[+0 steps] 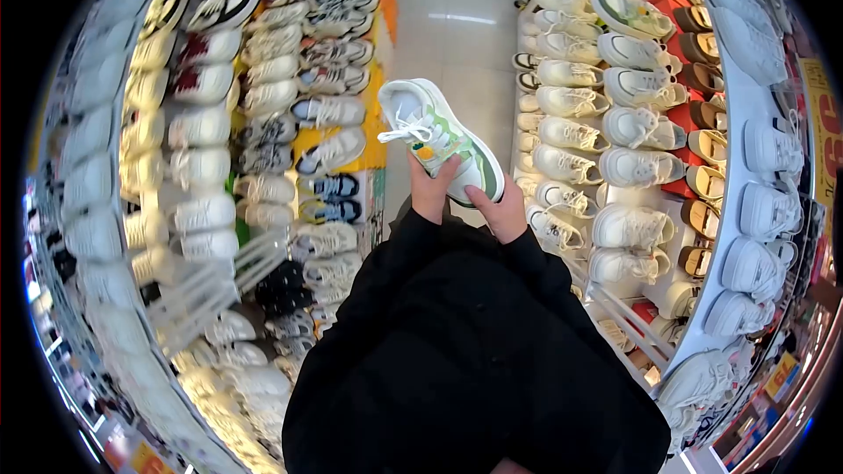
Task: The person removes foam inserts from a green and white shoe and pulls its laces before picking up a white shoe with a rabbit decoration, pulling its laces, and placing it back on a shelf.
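Observation:
A white and green sneaker with white laces and a small orange-and-green patch is held up in front of my body, over the aisle. Its toe points toward me and its heel opening faces away. My left hand grips the side of the shoe near the patch, thumb on the upper. Around the toe end closes my right hand, its thumb on the green toe area. The undersides of both hands' fingers are hidden behind the shoe.
Tiered shelves of mostly white sneakers line my left. On the right stand more rows of sneakers, brown-soled slippers and red boxes. A pale tiled floor runs between them. Clear rack bars jut out at left.

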The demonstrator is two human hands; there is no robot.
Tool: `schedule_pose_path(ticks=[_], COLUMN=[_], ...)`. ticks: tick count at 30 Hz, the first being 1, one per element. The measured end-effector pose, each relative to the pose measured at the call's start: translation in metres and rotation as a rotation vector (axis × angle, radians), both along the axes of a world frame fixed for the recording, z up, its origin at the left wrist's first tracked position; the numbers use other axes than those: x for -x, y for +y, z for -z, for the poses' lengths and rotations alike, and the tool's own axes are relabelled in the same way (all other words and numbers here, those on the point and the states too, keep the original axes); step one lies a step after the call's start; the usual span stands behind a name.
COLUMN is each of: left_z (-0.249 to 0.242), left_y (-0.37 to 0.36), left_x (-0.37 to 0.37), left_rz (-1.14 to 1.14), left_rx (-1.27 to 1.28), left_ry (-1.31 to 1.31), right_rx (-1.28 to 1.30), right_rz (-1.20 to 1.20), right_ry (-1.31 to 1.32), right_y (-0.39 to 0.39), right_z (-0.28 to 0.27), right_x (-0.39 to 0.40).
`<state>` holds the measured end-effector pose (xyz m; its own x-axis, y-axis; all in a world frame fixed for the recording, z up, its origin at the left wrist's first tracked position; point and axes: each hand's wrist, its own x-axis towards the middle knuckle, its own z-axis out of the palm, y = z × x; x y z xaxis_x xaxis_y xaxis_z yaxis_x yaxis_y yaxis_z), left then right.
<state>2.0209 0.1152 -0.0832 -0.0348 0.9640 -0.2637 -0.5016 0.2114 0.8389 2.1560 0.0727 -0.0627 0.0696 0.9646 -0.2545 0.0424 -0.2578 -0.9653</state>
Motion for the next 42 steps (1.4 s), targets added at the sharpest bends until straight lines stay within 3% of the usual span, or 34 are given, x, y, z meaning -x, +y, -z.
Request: schedule_pose_path(ticks=[3,6,10,13,17,21,26,30,38,42], left_z=[0.013,0.006,-0.007,-0.025,-0.038,-0.059,-0.065,-0.073,-0.07,-0.063], left_y=[0.067,0.143,0.226,0.266,0.319,0.377,0.457,0.529,0.651,0.712], left_x=[-0.015,-0.035,-0.067,-0.084,-0.086,-0.08,-0.093,-0.115,-0.137,-0.14], left_rz=[0.027,0.111,0.198,0.246,0.186,0.075,-0.026,-0.106,-0.028,-0.015], left_rx=[0.161,0.176,0.095,-0.061,-0.132,-0.214,-0.268,-0.263,-0.229,-0.207], left_ry=[-0.365,-0.276,-0.181,-0.027,0.043,0.118,0.196,0.193,0.259,0.243], right_rx=[0.014,0.108,-0.318,-0.542,-0.549,-0.858,-1.004,-0.982,-1.017,-0.77], right_rz=[0.075,0.072,0.35,0.248,0.152,0.033,0.026,-0.022,-0.135,-0.133], right_ry=[-0.059,-0.092,-0.502,-0.82,-0.702,-0.79,-0.647,-0.589,-0.561,-0.432], right_y=[0.061,0.126,0.202,0.255,0.318,0.388,0.484,0.566,0.695,0.755], right_z=[0.006,-0.014,-0.052,-0.071,-0.081,-0.079,-0.078,-0.085,-0.087,-0.085], right_x=[-0.02,-0.041,-0.051,-0.07,-0.08,-0.089,-0.105,-0.13,-0.168,-0.167])
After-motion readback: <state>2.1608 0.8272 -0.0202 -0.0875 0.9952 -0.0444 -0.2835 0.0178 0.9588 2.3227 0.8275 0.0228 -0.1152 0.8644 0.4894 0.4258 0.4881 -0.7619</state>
